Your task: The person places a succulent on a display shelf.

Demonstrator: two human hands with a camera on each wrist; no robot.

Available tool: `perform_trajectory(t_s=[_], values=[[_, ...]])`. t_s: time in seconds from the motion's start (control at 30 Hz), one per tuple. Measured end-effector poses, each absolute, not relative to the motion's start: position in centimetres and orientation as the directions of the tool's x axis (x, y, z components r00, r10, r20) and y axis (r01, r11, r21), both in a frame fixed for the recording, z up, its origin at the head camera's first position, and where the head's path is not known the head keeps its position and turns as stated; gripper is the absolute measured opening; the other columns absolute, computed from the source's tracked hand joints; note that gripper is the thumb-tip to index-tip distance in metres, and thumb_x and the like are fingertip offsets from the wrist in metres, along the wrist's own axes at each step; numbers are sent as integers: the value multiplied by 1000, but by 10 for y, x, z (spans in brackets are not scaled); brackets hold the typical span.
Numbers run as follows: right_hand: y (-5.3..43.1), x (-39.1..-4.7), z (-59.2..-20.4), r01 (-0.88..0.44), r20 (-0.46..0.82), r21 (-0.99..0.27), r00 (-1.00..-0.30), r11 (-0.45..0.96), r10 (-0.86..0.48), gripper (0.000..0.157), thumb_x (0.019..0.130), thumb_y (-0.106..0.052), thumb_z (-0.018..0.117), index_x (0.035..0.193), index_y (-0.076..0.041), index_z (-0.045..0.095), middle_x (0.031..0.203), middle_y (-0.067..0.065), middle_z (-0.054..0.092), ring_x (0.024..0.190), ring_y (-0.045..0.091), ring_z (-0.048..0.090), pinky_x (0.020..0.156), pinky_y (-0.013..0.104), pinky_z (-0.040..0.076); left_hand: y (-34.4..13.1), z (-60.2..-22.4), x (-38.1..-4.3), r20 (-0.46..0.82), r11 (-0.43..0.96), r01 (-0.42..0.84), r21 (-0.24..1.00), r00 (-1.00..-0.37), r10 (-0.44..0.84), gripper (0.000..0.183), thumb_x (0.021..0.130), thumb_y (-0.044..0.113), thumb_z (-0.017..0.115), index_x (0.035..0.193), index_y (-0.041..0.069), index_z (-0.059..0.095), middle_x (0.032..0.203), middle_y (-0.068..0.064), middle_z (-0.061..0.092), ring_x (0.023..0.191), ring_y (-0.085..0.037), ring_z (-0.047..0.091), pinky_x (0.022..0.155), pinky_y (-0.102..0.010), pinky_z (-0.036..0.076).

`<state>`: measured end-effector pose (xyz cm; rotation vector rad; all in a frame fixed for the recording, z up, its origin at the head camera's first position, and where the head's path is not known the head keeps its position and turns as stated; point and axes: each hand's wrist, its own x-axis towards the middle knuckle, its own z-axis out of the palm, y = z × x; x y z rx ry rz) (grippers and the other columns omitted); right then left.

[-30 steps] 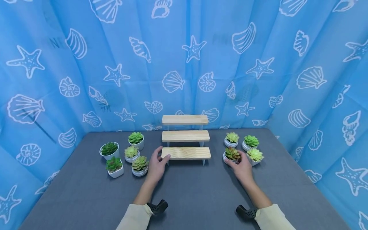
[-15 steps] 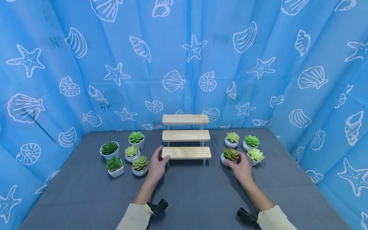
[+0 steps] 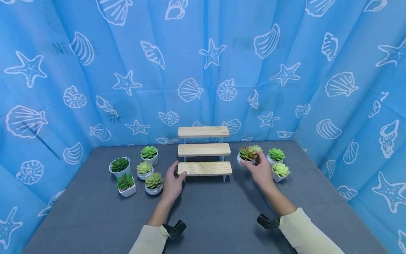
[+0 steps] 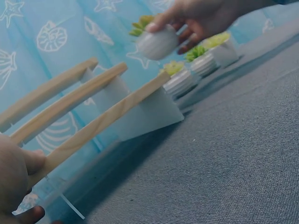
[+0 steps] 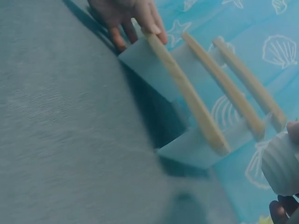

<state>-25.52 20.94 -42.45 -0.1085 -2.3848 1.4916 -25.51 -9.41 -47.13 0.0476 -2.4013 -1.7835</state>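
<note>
A three-step display stand [image 3: 204, 169] with pale wooden boards and clear side panels stands at the middle of the table. My left hand [image 3: 172, 183] grips the left end of its lowest board, thumb on top. To the right, my right hand [image 3: 261, 173] holds a potted succulent [image 3: 247, 154] with reddish-green leaves, its white ribbed pot [image 4: 158, 43] pinched between thumb and fingers. In the left wrist view this pot hangs above the table. Behind it a pale green succulent [image 3: 256, 148] is partly hidden. All three boards bear nothing.
On the right stand a bright green succulent [image 3: 276, 154] and a yellow-green one [image 3: 280, 170]. Several potted succulents are grouped at left, among them a dark green one [image 3: 120, 165] and one in a square pot [image 3: 127, 191]. A blue shell-print curtain [image 3: 203, 70] hangs behind the table.
My right hand has lifted the reddish-green succulent off the table and carried it back and left, nearer the stand. The left hand keeps its place on the lowest board.
</note>
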Motion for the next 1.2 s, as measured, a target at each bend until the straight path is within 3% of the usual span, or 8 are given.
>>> perform_trajectory(t_s=[0.83, 1.2], values=[[162, -328, -358, -234, 339, -900, -907, 367, 251, 60, 87, -23, 74, 137, 0, 49, 129, 20, 54, 121, 32, 50, 99, 45, 42, -101, -464, -256, 75, 348, 45, 936, -994, -75, 55, 98, 14, 59, 148, 4, 38, 148, -19, 37, 129, -39, 42, 103, -53, 38], [145, -355, -354, -183, 291, -884, -936, 431, 199, 63, 88, -33, 73, 138, -5, 48, 136, 17, 52, 127, 31, 46, 102, 45, 40, -102, -465, -257, 48, 376, 15, 927, -996, -79, 55, 98, 15, 59, 149, 8, 39, 148, -17, 39, 127, -38, 44, 99, -52, 41]])
